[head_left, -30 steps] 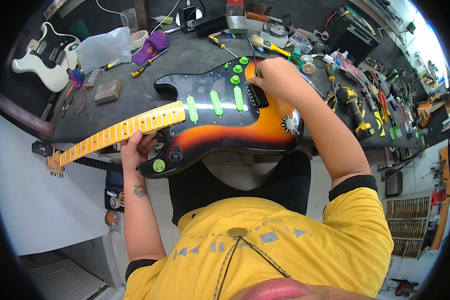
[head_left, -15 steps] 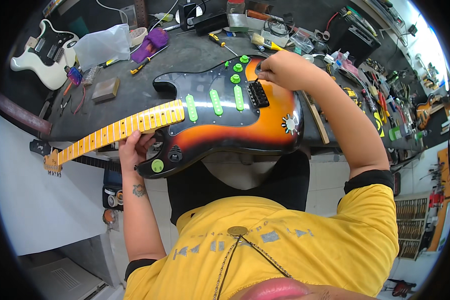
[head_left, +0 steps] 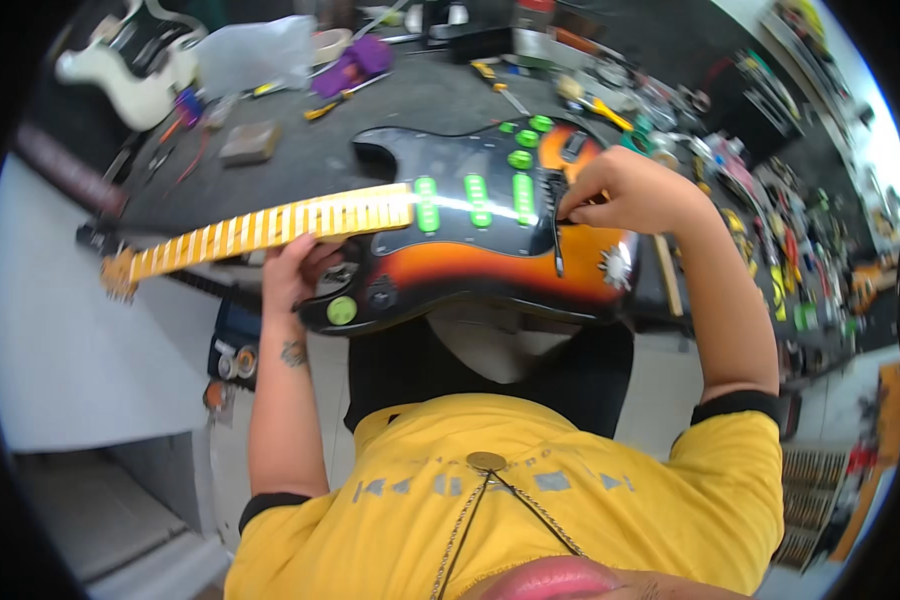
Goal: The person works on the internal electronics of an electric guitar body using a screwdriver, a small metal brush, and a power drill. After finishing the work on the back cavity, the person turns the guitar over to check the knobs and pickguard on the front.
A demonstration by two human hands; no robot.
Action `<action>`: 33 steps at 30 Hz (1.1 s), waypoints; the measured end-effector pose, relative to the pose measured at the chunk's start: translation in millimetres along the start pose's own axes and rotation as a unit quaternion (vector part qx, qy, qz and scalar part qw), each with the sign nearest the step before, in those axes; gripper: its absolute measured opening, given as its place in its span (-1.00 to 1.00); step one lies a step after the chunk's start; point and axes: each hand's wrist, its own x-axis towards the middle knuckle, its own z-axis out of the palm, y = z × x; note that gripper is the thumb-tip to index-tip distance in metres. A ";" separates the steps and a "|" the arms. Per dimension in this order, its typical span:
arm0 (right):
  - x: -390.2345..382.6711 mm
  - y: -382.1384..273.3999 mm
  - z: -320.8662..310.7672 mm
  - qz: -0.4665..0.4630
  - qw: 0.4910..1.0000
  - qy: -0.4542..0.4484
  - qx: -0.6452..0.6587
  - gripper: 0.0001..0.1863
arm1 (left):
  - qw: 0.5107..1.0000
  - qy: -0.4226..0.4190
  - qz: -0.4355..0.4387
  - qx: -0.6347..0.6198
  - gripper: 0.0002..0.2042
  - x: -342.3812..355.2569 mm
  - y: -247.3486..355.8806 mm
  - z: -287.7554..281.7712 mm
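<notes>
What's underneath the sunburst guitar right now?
The dark workbench shows beyond the far edge of the guitar, and the left hand is at the near side of the neck. Whatever lies directly under the guitar is covered and cannot be seen.

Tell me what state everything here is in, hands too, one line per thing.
Sunburst electric guitar: face up, no strings visible
Left hand: closed around the guitar's neck from below
Right hand: fingers together, apparently pinching the dark rod
Dark rod: at the bridge, over the guitar's face
Yellow-and-black screwdriver: lying unheld
Wooden strip: lying beside the guitar
Workbench: cluttered along its far and right sides
</notes>
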 end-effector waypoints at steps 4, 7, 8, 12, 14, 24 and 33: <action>24.6 7.1 7.4 0.066 0.990 0.085 0.092 -0.53 | 1.000 -0.026 -0.010 0.001 -0.55 4.9 0.8 19.0; 33.8 1.8 1.7 0.106 0.981 0.162 -0.020 -0.58 | 1.000 -0.003 -0.007 0.021 -0.55 0.4 5.2 21.1; 29.9 4.5 1.1 0.111 0.970 0.205 -0.075 -0.60 | 1.000 -0.006 -0.005 0.021 -0.55 1.1 5.1 22.9; 12.9 -11.1 -14.8 0.233 0.958 0.067 -0.153 -0.63 | 1.000 -0.001 -0.004 0.024 -0.53 -1.3 7.7 26.6; 6.9 -32.9 -20.6 0.287 0.942 0.000 -0.175 -0.63 | 0.999 -0.023 -0.007 0.032 -0.52 -2.2 7.8 22.9; 4.8 2.8 -3.6 0.163 0.954 0.140 -0.207 -0.63 | 0.999 -0.022 -0.019 0.020 -0.54 3.4 7.9 33.5; 16.5 -24.5 -16.8 0.188 0.962 0.077 -0.181 -0.50 | 1.000 -0.005 0.016 0.010 -0.60 -2.0 4.3 21.2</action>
